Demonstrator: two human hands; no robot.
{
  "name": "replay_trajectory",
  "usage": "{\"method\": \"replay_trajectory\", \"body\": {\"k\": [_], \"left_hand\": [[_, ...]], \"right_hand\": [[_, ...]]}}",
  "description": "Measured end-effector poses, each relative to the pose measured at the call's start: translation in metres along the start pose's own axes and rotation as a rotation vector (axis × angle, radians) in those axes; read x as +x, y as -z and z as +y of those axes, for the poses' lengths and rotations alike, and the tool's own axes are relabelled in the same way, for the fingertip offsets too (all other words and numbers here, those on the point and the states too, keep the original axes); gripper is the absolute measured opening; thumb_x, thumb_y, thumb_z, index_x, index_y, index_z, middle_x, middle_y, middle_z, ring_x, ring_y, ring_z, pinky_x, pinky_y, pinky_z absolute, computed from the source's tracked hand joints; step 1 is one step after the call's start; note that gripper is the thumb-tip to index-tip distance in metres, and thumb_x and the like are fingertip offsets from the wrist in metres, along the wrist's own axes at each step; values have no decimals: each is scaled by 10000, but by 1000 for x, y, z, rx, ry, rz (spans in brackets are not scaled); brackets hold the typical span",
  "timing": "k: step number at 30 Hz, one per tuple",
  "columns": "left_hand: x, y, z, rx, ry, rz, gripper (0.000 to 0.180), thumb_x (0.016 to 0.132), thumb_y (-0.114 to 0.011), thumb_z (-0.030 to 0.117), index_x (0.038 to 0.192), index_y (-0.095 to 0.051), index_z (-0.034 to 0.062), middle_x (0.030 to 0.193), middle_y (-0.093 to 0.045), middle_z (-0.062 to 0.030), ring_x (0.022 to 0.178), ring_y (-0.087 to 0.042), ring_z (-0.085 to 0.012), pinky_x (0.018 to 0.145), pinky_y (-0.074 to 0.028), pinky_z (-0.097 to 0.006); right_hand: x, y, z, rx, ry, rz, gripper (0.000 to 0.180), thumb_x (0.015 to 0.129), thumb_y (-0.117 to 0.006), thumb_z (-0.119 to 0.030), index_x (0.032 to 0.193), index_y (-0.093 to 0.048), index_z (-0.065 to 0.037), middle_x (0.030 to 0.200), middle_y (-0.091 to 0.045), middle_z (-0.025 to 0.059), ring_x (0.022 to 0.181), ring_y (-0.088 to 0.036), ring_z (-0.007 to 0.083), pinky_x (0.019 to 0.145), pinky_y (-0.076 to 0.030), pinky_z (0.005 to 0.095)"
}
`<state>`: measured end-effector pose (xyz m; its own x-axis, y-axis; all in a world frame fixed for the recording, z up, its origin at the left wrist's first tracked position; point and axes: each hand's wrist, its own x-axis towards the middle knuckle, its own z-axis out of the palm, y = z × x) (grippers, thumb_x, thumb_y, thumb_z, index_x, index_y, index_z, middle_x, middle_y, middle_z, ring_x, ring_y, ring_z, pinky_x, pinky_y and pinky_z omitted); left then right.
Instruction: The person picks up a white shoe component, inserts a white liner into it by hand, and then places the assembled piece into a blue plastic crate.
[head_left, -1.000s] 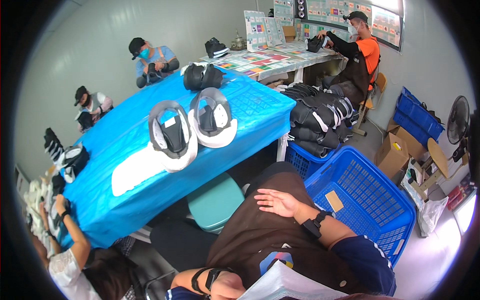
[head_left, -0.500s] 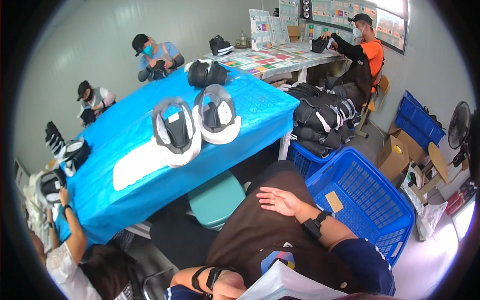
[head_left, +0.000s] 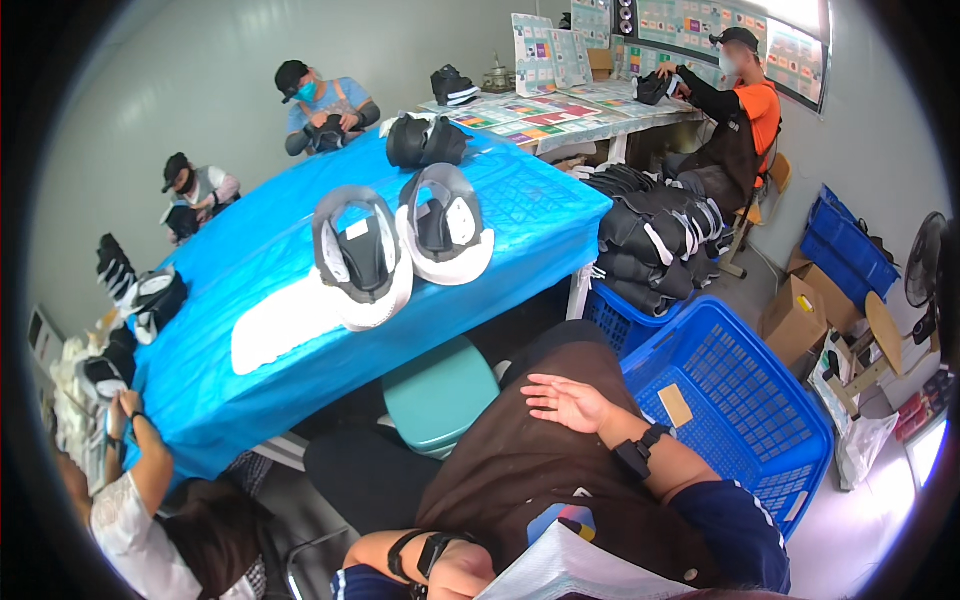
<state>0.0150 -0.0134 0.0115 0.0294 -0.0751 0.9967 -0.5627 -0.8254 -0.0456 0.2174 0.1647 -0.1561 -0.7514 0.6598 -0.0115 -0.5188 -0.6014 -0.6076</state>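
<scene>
My right hand (head_left: 565, 402) lies flat on the brown apron (head_left: 520, 470) over my lap, fingers apart and holding nothing. A black watch sits on its wrist. My left hand (head_left: 465, 572) is at the lower edge, with black straps on the wrist. Its fingers are hidden behind a pale sheet of paper (head_left: 570, 572), so I cannot tell its grip. On the blue table (head_left: 250, 260) ahead stand two grey-and-white shoes (head_left: 365, 255) (head_left: 445, 225), out of reach of both hands.
A blue plastic basket (head_left: 735, 400) stands at my right, and a teal stool (head_left: 440, 395) is in front of my knees. Black shoes (head_left: 650, 230) are piled beside the table. A white sole piece (head_left: 275, 325) lies on the table. Several people sit around it.
My head has turned slightly, so the table sits a little differently in view. My right hand stays on the apron and my left forearm has not visibly moved.
</scene>
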Motion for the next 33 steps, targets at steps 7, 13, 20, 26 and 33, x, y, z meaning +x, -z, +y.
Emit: {"method": "replay_trajectory", "body": {"k": [7, 13, 20, 26, 33], "left_hand": [[1, 1, 1, 10, 10, -6, 133, 806, -492, 94, 704, -558, 39, 740, -567, -66, 658, -555, -233, 608, -450, -351], [2, 1, 1, 14, 19, -2, 137, 808, -490, 97, 703, -558, 39, 740, -567, -67, 658, -555, -237, 611, -450, -354], [15, 11, 1, 37, 91, -19, 143, 811, -488, 101, 703, -557, 39, 739, -568, -69, 658, -554, -241, 614, -450, -358], [-8, 72, -39, 1102, 217, 327, 472, 777, -508, 136, 1187, -303, 26, 865, -540, -132, 675, -542, -176, 586, -441, -260], [-39, 173, -144, 336, 1506, 861, 440, 832, -557, 277, 1151, -396, 21, 1034, -504, -97, 855, -560, -235, 730, -475, -341]], "right_hand": [[0, -2, 0, -38, -13, 14, 453, 880, -435, -227, 1281, -340, -38, 1229, -446, 139, 1092, -460, 249, 961, -340, 404], [-1, -1, 0, -3, -1, -3, 442, 887, -416, -219, 1280, -339, -34, 1232, -444, 141, 1086, -465, 249, 957, -345, 401], [3, -1, 1, -11, -11, 0, 438, 885, -415, -210, 1278, -339, -32, 1232, -443, 144, 1078, -469, 246, 953, -346, 402], [-1, -3, -4, -27, 3, -5, 431, 886, -422, -216, 1271, -349, -36, 1216, -455, 144, 1076, -468, 246, 949, -350, 404], [2, -2, 1, -3, -24, -15, 397, 903, -389, -210, 1256, -361, -30, 1206, -462, 153, 1068, -480, 256, 939, -364, 410]]}}
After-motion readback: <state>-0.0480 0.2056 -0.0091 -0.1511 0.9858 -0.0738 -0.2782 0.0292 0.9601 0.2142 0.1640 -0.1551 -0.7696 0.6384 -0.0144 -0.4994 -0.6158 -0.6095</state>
